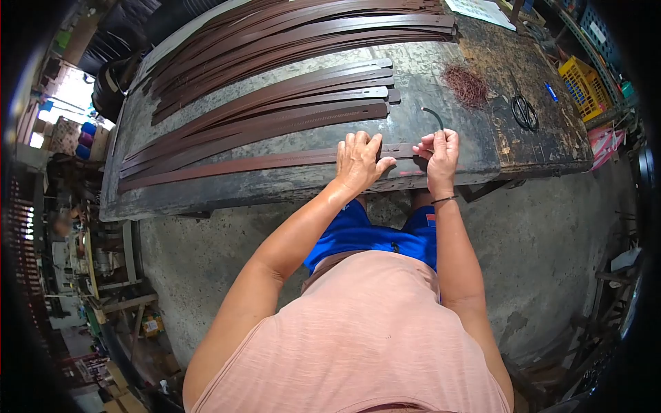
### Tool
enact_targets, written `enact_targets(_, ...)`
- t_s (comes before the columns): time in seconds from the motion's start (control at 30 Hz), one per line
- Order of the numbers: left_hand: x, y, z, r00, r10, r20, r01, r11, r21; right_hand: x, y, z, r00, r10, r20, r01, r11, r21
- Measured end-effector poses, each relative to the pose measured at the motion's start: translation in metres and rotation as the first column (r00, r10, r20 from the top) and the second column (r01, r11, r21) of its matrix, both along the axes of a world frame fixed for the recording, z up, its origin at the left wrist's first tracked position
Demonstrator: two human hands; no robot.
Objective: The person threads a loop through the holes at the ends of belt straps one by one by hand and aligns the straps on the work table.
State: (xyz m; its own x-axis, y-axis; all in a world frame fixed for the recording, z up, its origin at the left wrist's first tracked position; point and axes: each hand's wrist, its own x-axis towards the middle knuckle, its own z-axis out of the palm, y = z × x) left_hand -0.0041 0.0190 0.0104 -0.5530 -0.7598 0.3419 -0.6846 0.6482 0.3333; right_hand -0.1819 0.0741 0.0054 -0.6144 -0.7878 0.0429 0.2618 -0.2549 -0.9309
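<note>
A single long brown strap (pixel 275 162) lies along the near part of the table, its holed end toward the right. My left hand (pixel 359 160) rests on this strap near that end, fingers spread, pressing it flat. At the strap's tip is my right hand (pixel 441 153), with thumb and fingers pinched together; what it holds there is too small to name. A dark curved piece (pixel 434 115) sticks up just above the right fingers. Behind my left hand lies a fanned group of brown straps (pixel 275 113).
A larger pile of brown straps (pixel 310 31) covers the table's far side. To the right are a tangle of reddish-brown threads (pixel 465 87), black scissors (pixel 524 112), a blue pen (pixel 551 92) and a yellow crate (pixel 580 88). The table's near edge (pixel 303 191) runs before my body.
</note>
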Motion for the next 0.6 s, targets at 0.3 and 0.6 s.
enact_targets(0.3,-0.005,0.006,-0.003,1.000,-0.009,-0.009,0.009,0.998,-0.067,0.005,-0.005,-0.008,0.999,0.021,-0.039,-0.019,0.999,0.046)
enact_targets(0.6,-0.005,-0.010,0.005,0.997,-0.071,-0.009,0.071,0.992,0.106,0.005,-0.006,-0.011,1.000,0.020,0.008,-0.020,0.999,0.040)
